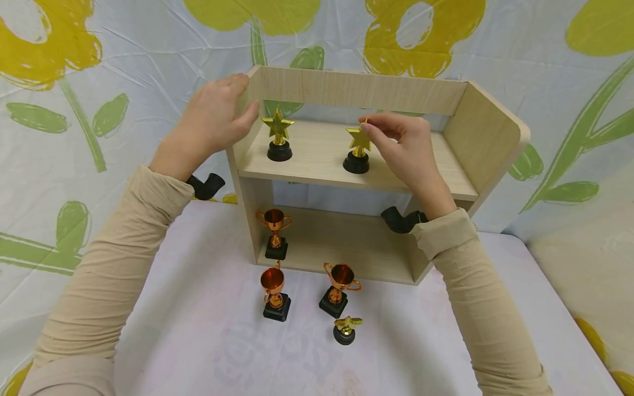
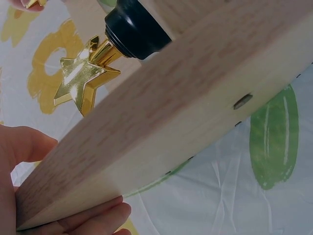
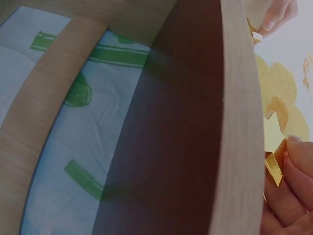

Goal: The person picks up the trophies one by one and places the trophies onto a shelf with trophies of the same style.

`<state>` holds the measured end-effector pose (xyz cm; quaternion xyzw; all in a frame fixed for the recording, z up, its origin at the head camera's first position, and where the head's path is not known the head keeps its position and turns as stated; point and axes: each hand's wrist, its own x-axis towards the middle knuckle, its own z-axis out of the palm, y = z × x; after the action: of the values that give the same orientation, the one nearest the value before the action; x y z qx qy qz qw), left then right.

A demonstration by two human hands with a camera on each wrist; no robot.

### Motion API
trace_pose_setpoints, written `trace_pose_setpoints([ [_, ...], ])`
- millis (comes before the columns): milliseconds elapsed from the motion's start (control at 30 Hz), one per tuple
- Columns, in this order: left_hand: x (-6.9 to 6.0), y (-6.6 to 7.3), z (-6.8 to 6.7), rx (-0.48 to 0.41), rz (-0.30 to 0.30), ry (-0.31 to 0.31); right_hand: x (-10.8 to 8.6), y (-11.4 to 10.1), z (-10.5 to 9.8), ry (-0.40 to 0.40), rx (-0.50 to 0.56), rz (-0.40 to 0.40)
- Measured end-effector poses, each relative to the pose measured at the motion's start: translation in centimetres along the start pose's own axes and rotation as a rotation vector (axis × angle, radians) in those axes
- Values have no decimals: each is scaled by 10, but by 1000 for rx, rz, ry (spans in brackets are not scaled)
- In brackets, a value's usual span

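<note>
Fingers of the right hand (image 1: 403, 142) pinch the star trophy (image 1: 359, 139); I see it upright over the upper shelf (image 1: 313, 147), base toward six o'clock. Farther, at nine, the left hand (image 1: 212, 116) grips the side panel (image 2: 146, 112).

the right hand (image 3: 296, 183) pinches a gold star (image 3: 272, 134) that is partly hidden by the pale edge of a wooden shelf (image 3: 239, 127), while the left hand (image 3: 279, 17) appears at the top right, and on the left a wooden rail (image 3: 44, 93) crosses before a pale cloth (image 3: 85, 134) with green plant shapes.
</note>
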<state>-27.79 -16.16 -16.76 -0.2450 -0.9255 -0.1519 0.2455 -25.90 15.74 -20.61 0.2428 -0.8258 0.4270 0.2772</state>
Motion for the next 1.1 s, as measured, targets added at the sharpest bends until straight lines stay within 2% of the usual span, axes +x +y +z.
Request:
trace_pose_setpoints([
  [367, 0, 0, -1, -4, -6, -16, -4, 0, -3, -30, 45, 16],
  [667, 0, 0, 0, 2, -5, -8, -11, 0, -6, -21, 139, -88],
  [967, 1, -1, 0, -6, 2, 10, -27, 2, -13, -8, 147, -118],
  [1100, 0, 0, 0, -10, -5, 2, -35, 1, -17, -1, 158, -107],
])
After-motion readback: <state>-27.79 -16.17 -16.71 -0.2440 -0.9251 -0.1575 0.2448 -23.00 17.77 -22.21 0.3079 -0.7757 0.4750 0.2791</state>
